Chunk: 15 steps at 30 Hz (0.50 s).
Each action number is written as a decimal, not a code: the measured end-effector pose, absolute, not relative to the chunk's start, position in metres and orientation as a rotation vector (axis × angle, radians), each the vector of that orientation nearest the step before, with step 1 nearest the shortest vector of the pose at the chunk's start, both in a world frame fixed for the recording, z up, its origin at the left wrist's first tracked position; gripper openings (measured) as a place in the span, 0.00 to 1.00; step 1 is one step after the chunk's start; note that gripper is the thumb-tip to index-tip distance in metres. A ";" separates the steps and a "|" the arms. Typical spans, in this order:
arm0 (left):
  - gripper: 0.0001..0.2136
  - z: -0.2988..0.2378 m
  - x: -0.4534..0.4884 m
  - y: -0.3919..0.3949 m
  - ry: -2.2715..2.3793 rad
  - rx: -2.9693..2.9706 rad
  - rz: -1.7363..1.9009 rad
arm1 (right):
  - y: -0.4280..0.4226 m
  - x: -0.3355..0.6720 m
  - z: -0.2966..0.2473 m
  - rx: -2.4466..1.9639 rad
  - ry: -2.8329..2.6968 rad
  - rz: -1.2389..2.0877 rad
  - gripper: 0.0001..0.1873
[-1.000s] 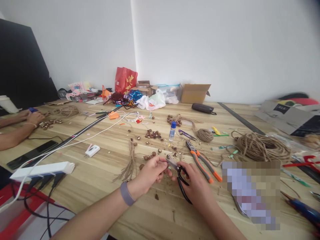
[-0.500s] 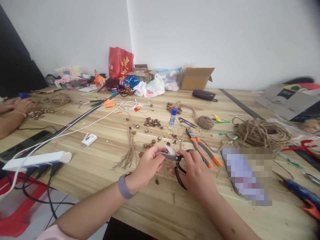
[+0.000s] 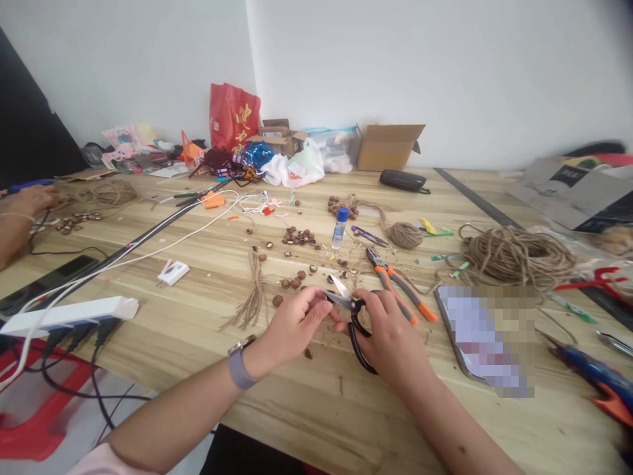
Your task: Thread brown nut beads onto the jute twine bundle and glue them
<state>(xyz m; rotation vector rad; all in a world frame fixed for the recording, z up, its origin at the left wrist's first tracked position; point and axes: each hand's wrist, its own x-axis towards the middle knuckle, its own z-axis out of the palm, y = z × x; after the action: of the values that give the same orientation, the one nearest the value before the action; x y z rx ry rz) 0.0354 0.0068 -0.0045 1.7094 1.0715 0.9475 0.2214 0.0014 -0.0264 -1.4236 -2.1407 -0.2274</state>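
Note:
My right hand (image 3: 390, 333) grips the black-handled scissors (image 3: 353, 316), fingers through the loops, blades open and pointing left. My left hand (image 3: 297, 323) is closed in a pinch right at the blade tips, holding something small that I cannot make out. A grey band sits on my left wrist. Several brown nuts (image 3: 293, 282) lie on the wooden table (image 3: 208, 330) just beyond my hands, beside a short bundle of jute strands (image 3: 254, 297). Orange-handled pliers (image 3: 398, 293) lie just right of my right hand.
A glue bottle (image 3: 339, 227), small twine ball (image 3: 404, 234) and big twine coil (image 3: 514, 257) lie further out. A pixelated phone (image 3: 487, 336) rests at right. White power strip (image 3: 69, 315) and cables at left. Another person's hand (image 3: 27, 201) works far left. Boxes and bags line the wall.
The scissor blades have opened wider at my left fingertips. My view has tilted and shifted slightly, so the table's things sit higher in frame.

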 end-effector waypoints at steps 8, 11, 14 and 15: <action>0.14 -0.006 0.038 -0.002 1.142 2.114 0.911 | -0.005 0.216 -0.021 -1.475 -2.276 -0.115 0.21; 0.13 -0.007 0.042 -0.004 1.144 2.121 0.907 | -0.006 0.214 -0.022 -1.467 -2.266 -0.066 0.20; 0.13 -0.008 0.043 -0.004 1.193 2.047 0.933 | -0.008 0.213 -0.021 -1.438 -2.193 -0.051 0.19; 0.14 -0.008 0.044 -0.004 1.206 2.007 0.942 | -0.009 0.213 -0.021 -1.426 -2.180 -0.060 0.19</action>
<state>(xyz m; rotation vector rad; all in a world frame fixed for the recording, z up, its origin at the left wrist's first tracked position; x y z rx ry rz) 0.0436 -0.0039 -0.0081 2.0074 1.2061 0.9425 0.2126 -0.0087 -0.0210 -1.4260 -2.1797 -0.0599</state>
